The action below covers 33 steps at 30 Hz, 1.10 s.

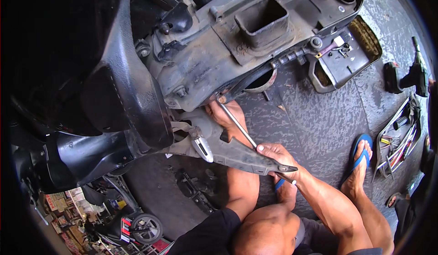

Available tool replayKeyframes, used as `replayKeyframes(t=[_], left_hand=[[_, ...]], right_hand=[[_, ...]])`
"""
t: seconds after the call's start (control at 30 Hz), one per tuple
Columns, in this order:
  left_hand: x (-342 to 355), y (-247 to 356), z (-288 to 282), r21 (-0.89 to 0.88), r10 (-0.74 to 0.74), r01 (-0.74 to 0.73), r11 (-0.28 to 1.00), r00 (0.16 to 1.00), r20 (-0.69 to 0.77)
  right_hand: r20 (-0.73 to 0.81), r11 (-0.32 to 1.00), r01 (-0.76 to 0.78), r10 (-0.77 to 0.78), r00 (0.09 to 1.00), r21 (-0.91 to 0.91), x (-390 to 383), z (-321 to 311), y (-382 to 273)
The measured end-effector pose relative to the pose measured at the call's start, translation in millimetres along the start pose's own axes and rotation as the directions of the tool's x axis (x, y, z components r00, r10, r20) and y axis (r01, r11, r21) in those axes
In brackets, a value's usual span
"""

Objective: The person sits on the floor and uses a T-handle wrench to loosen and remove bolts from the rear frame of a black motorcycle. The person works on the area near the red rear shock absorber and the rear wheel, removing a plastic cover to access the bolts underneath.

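Silver metal shows on the long bar [242, 126] that the right hand [278, 154] curls around. Ahead and left of that hand, the left hand [228, 114] is at the bar's far end, under a black cover [196, 79]; I can't tell if it pinches anything. Just left of the right hand is a grey panel [237, 157].

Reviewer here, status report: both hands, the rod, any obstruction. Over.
Right grip closed on metal rod, slanting up toward vehicle body. Left grip by rod's upper end, partly hidden. Possibly in the way: dark panel crossing over left forearm.
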State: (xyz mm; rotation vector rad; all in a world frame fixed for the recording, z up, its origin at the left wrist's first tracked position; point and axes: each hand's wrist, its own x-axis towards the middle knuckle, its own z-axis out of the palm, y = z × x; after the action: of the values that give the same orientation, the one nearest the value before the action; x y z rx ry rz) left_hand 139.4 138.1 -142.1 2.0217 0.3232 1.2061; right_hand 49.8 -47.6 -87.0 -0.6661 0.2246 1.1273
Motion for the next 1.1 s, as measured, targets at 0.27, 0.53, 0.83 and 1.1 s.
replayKeyframes(t=[0.27, 0.53, 0.83, 1.1], left_hand=[[2, -7, -14, -0.014, -0.047, 0.048, 0.999, 0.998, 0.031], [-9, -22, -12, 0.041, -0.066, 0.060, 0.997, 0.986, 0.151], [-59, -20, -201, 0.534, -0.572, 0.237, 0.811, 0.136, 0.809], [38, 164, -167, -0.080, -0.567, 0.711, 0.699, 0.619, 0.543]], right_hand=[[0.072, 0.992, -0.035, 0.026, 0.997, 0.120, 12, 8, 2], [0.049, 0.918, -0.214, 0.210, 0.977, 0.334, 13, -1, -1], [0.393, 0.668, -0.401, 0.174, 0.903, 0.627, 28, 12, 25], [0.284, 0.760, -0.351, 0.226, 0.932, 0.547, 28, 14, 18]])
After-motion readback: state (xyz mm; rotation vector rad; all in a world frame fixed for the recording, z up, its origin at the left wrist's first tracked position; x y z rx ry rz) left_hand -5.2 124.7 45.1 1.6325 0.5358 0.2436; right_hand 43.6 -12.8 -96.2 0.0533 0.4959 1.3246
